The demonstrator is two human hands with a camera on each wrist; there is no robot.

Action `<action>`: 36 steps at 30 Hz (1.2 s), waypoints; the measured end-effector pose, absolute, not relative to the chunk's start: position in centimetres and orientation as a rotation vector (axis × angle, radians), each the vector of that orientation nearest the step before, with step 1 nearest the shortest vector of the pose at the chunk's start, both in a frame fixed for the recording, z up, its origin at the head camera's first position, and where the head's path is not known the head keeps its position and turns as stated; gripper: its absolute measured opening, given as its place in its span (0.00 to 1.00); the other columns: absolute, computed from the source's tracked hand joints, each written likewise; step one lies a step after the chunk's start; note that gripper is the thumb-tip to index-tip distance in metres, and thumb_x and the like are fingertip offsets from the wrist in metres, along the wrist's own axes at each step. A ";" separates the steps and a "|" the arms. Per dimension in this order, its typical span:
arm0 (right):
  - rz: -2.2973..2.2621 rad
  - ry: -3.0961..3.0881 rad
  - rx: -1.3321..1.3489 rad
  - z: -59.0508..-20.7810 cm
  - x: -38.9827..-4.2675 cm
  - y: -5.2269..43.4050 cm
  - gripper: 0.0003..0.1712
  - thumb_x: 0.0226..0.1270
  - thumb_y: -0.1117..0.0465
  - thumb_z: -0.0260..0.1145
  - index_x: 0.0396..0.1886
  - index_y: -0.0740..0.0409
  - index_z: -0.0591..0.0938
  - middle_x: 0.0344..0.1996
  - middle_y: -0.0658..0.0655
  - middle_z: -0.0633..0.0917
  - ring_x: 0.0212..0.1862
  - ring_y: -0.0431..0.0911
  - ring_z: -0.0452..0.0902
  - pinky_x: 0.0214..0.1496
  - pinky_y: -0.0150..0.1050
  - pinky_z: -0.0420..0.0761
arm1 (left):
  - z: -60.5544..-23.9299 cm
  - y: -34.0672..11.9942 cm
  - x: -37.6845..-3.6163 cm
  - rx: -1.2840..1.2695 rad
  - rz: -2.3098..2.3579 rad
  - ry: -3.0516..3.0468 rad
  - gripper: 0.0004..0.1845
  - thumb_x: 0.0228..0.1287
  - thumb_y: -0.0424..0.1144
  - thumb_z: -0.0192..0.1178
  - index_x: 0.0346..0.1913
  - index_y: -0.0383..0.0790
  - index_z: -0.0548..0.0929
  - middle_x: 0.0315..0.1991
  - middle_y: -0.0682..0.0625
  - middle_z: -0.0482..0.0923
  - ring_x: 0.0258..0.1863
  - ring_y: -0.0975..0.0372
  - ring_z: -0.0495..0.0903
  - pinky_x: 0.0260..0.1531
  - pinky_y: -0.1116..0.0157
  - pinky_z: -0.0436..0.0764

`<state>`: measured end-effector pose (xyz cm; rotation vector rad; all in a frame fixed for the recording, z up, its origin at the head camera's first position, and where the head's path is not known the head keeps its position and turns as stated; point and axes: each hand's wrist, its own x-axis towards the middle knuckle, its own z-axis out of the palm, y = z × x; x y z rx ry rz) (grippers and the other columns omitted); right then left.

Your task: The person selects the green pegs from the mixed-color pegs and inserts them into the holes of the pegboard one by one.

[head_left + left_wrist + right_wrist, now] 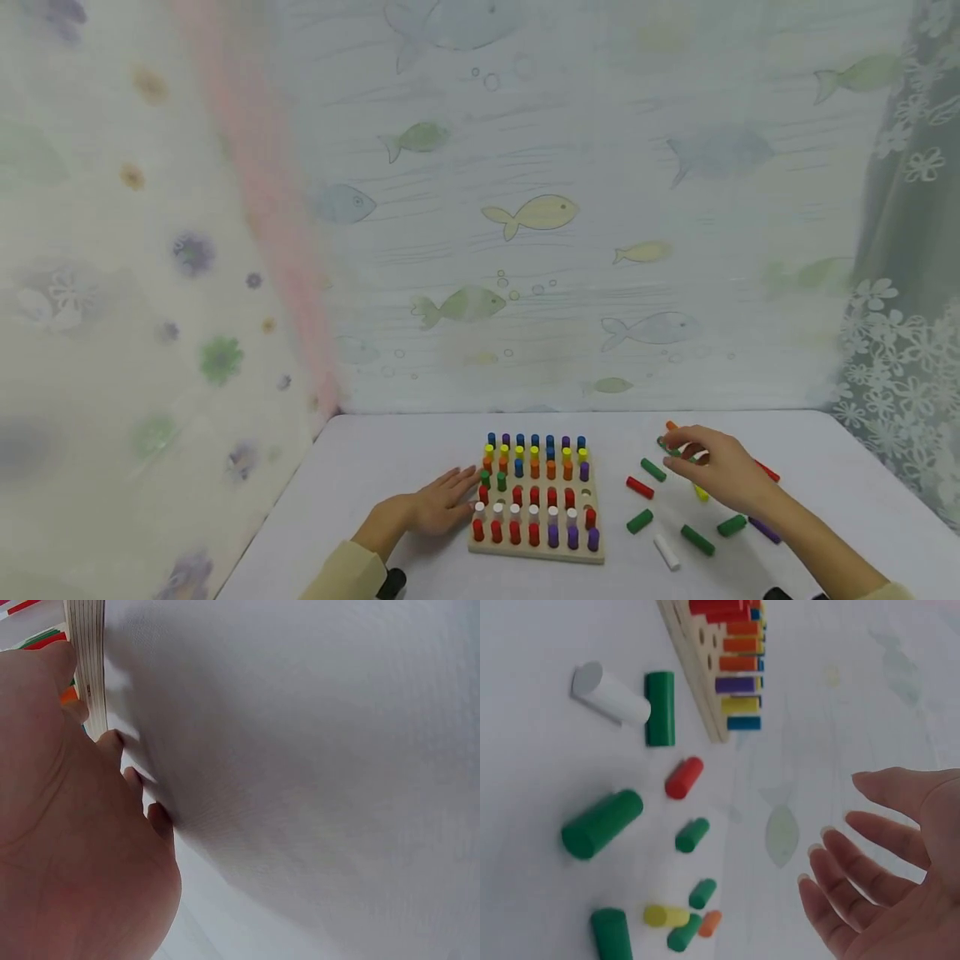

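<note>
A wooden pegboard (536, 553) lies on the table, with rows of coloured pegs upright in it. Green pegs (502, 481) stand only at the left of their row; bare holes show to their right. My left hand (442, 502) rests on the table at the board's left side, fingers extended along its edge (88, 660). Over the loose pegs on the right hovers my right hand (716, 467), fingers parted and loosely bent. Nothing is between its thumb and fingers (866, 866) in the right wrist view. Close under it are a yellow peg (666, 915) and small green pegs (684, 933).
Scattered right of the board are a red peg (640, 487), a white peg (666, 552), a purple peg (765, 530) and several green pegs (697, 540). An orange peg (671, 425) lies farther back. A fish-patterned curtain (525, 350) hangs behind the white table (360, 450).
</note>
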<state>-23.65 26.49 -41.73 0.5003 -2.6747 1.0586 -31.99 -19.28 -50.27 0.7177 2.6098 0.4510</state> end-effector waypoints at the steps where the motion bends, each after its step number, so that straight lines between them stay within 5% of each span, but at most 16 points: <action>1: 1.052 -2.680 0.484 -41.7 -23.6 26.8 0.15 0.68 0.60 0.72 0.52 0.62 0.84 0.48 0.55 0.87 0.41 0.38 0.80 0.41 0.33 0.83 | -50.3 -19.3 -32.0 0.718 0.452 2.608 0.38 0.77 0.67 0.42 0.83 0.56 0.54 0.83 0.54 0.49 0.82 0.49 0.45 0.77 0.41 0.52; 9: 1.026 -2.773 0.323 -42.1 -23.7 29.2 0.27 0.72 0.55 0.70 0.61 0.68 0.78 0.55 0.67 0.82 0.48 0.53 0.82 0.43 0.41 0.84 | -50.3 -19.6 -32.1 0.737 0.480 2.584 0.39 0.76 0.69 0.42 0.83 0.58 0.53 0.83 0.55 0.48 0.82 0.49 0.44 0.77 0.41 0.50; 17: 1.003 -2.852 0.183 -43.7 -25.4 31.4 0.28 0.74 0.56 0.67 0.63 0.74 0.75 0.56 0.75 0.80 0.51 0.63 0.81 0.44 0.52 0.85 | -50.1 -19.5 -32.0 0.734 0.484 2.586 0.39 0.76 0.67 0.43 0.83 0.56 0.54 0.83 0.54 0.48 0.82 0.49 0.45 0.77 0.41 0.51; 36: 1.018 -2.939 0.080 -46.9 -27.6 32.3 0.22 0.71 0.60 0.66 0.52 0.77 0.79 0.41 0.64 0.85 0.46 0.59 0.81 0.46 0.55 0.83 | -50.0 -19.4 -31.7 0.744 0.485 2.591 0.39 0.77 0.67 0.42 0.83 0.56 0.53 0.83 0.53 0.48 0.82 0.48 0.44 0.77 0.41 0.51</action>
